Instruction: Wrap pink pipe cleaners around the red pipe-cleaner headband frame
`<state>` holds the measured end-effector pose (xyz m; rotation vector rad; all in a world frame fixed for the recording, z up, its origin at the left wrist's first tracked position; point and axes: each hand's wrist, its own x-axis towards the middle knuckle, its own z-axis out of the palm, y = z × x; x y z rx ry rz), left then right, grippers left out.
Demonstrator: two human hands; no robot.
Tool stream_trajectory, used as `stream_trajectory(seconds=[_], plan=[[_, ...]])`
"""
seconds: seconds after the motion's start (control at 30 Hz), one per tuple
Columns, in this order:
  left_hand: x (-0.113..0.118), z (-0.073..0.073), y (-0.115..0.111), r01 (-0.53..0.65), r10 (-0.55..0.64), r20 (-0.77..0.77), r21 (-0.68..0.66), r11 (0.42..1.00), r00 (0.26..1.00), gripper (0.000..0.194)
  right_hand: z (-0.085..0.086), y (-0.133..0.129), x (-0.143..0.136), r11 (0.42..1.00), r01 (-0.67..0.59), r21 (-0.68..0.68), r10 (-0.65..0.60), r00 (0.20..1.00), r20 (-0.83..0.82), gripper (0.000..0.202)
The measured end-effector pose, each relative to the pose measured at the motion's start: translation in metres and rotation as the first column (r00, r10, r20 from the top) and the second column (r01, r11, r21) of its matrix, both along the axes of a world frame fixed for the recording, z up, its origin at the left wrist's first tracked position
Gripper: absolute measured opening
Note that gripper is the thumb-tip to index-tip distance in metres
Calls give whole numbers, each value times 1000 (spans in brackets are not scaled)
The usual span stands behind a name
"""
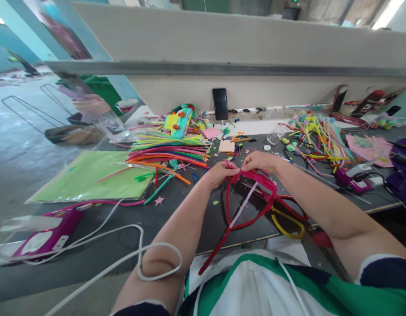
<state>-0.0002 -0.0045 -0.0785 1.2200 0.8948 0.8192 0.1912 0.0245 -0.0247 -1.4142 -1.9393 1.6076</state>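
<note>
Near the table's front edge, my left hand (219, 174) pinches the top of a red pipe-cleaner shape (271, 192) between thumb and fingertips. Right beside it, my right hand (259, 162) grips the same red piece, fingertips closed and almost touching the left ones. The shape hangs as a rounded loop with a long red tail pointing down toward my lap. A pale purple pipe cleaner (245, 205) runs slantwise across the loop. Below my right forearm, a yellow pipe-cleaner loop (290, 236) lies at the table edge. The exact joint between my fingers is hidden.
Bundled coloured pipe cleaners (170, 151) lie left on a green sheet pack (87, 175). More pipe cleaners (321, 140) are piled right. A phone (220, 104) leans on the back panel. A white cable (140, 239) passes over my left forearm; a purple device (49, 232) sits left.
</note>
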Motion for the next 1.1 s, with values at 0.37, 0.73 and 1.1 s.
stream_trajectory(seconds=[0.37,0.73,1.1], plan=[[0,-5,3,-56,57,18,-26,998,998,31,-2,2,1,999,-20,-34,21,1000,6,19],[0,-6,4,-44,45,35,-23,999,998,30,-4,-4,1,990,-30,-135,19,996,-82,19],[2,-6,3,-59,61,65,-39,998,996,32,-16,0,-1,983,35,-183,-58,991,-119,15]])
